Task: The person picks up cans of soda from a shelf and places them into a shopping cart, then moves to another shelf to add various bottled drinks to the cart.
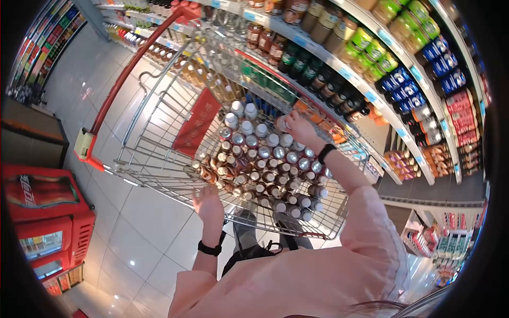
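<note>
A wire shopping cart stands in front of me, packed with upright bottles and cans. White-capped bottles fill its far part, silver-topped cans run across the middle, and brown bottles with pale caps stand nearer me. My right hand reaches over the far row, its fingers closed around the top of a bottle that they partly hide. At the near side of the cart, my left hand has its fingers apart beside the brown bottles and holds nothing.
Shelves of bottled and canned drinks curve along the far side, close behind the cart. The cart's red handle is at the left. A red drinks cooler stands at the lower left on the tiled floor.
</note>
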`<state>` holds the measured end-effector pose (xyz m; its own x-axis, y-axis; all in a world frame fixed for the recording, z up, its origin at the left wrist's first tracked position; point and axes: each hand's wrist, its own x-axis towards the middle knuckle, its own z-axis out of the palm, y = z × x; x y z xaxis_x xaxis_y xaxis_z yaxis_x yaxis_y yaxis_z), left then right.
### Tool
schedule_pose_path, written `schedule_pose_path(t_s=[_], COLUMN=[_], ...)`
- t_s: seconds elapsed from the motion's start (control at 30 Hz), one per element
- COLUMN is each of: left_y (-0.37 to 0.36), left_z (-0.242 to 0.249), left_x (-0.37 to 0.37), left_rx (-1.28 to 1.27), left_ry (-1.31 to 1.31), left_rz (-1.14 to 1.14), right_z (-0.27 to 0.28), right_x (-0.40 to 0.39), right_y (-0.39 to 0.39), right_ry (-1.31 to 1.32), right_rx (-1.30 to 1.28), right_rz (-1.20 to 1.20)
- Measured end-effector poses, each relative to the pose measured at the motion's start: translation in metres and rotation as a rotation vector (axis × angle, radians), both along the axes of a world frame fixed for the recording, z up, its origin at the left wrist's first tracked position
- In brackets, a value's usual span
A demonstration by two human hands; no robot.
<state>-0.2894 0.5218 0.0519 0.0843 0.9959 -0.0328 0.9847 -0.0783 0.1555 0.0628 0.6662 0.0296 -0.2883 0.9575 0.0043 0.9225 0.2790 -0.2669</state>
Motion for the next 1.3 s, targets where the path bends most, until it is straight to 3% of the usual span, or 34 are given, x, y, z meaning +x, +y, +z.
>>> schedule_pose_path(t_s=[0.03, 0.27, 0.53, 0.67, 0.77, 0.9, 1.0, 1.1, 1.23, 1.3], left_y=[0.001, 0.004, 0.010, 0.011, 0.010, 0.008, 0.007, 0.006, 0.004, 0.006], left_z=[0.000, 0.005, 0.013, 0.015, 0.016, 0.016, 0.013, 0.007, 0.003, 0.007], left_x=[0.000, 0.001, 0.005, 0.005, 0.005, 0.006, 0.005, 0.004, 0.003, 0.007], left_rx=[-0.077, 0.001, -0.006, -0.033, -0.036, -0.046, -0.074, -0.089, -0.110, -0.152], left_ry=[-0.031, -0.164, -0.243, -0.223, -0.184, -0.171, -0.127, -0.062, -0.002, 0.018], left_rz=[0.022, 0.013, 0.048, 0.031, 0.015, 0.027, 0.018, 0.015, 0.026, 0.049], right_z=[-0.021, -0.122, -0.163, -0.168, -0.180, -0.148, -0.136, -0.106, -0.023, 0.025], right_x=[-0.006, -0.030, -0.035, -0.034, -0.031, -0.037, -0.032, -0.016, 0.026, 0.052], right_y=[0.012, 0.055, 0.083, 0.085, 0.083, 0.072, 0.051, 0.020, -0.027, -0.053], right_ry=[-0.029, -0.044, -0.034, -0.151, -0.220, -0.150, -0.061, 0.063, 0.317, 0.435], right_rx=[-0.030, -0.123, -0.069, -0.280, -0.227, -0.263, -0.081, -0.087, -0.215, -0.161], right_rz=[-0.022, -0.196, -0.123, -0.128, -0.129, -0.183, -0.209, -0.234, -0.235, -0.248])
